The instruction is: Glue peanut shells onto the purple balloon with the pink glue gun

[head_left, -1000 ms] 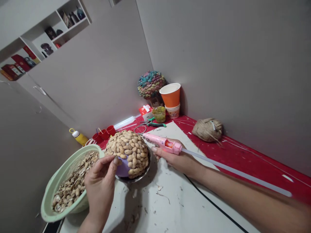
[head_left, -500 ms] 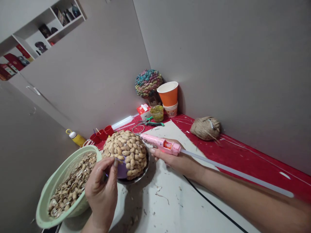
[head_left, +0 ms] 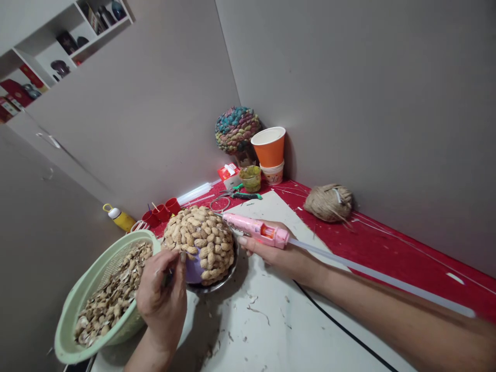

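A dome covered with peanut shells (head_left: pixel 205 227) sits in a shiny metal bowl (head_left: pixel 217 285), with a bare purple patch (head_left: pixel 195 268) on its near left side. My left hand (head_left: pixel 163 284) reaches to the upper left edge of that patch. Its thumb and forefinger pinch a peanut shell (head_left: pixel 189 254) against the dome; the fingertips partly hide it. Wrapped around a pink hot glue gun (head_left: pixel 253 227) is my right hand (head_left: pixel 271 250). The gun's nozzle points left at the dome's right side, and a long translucent glue stick (head_left: pixel 349 266) extends from its back.
A green colander (head_left: pixel 65 330) of loose shells stands at left. Behind are red cups (head_left: pixel 159 213), a yellow bottle (head_left: pixel 123 221), green-handled pliers (head_left: pixel 246 196), an orange paper cup (head_left: pixel 269 150), a colourful ball-topped ornament (head_left: pixel 237 129) and twine (head_left: pixel 329 202). A black cord (head_left: pixel 341 325) crosses the white board.
My left fingers have closed in slightly and shifted at the patch's edge; the peanut shell there lies closer against the dome. The glue gun stays nearly still. The view has moved slightly.
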{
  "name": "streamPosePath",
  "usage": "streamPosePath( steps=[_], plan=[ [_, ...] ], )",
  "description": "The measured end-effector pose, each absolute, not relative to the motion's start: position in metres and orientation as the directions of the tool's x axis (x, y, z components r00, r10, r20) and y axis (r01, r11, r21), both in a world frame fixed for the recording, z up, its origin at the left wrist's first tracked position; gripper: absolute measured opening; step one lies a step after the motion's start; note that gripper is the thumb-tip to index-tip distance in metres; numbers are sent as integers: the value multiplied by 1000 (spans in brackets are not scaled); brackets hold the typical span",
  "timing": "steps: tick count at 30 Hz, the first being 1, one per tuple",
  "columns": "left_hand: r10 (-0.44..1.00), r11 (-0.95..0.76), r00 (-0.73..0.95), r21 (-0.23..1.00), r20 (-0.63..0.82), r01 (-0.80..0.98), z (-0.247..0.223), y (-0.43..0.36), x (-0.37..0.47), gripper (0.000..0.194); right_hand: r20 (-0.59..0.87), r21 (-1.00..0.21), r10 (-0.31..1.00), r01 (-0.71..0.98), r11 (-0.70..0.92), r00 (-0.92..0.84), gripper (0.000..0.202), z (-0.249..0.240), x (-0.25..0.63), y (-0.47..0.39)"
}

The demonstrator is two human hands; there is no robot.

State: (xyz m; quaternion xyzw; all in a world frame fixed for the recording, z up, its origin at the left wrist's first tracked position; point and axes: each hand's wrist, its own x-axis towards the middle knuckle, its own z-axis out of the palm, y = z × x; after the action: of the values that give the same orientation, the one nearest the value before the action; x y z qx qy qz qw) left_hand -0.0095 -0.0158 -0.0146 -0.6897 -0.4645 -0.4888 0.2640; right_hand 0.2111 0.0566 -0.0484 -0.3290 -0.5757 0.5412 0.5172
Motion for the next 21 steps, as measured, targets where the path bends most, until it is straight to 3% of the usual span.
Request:
streamPosePath(
  steps=[9,21],
  plan=[
    [367,-358,281,-144,886,923,-20,-21,-14,33,247,-967,937,-131,220,-248,40,-53,211,59],
    [403,-375,263,-105,876,921,-20,-22,-13,37,282,-955,924,-165,246,-258,37,-54,211,59]
  ],
)
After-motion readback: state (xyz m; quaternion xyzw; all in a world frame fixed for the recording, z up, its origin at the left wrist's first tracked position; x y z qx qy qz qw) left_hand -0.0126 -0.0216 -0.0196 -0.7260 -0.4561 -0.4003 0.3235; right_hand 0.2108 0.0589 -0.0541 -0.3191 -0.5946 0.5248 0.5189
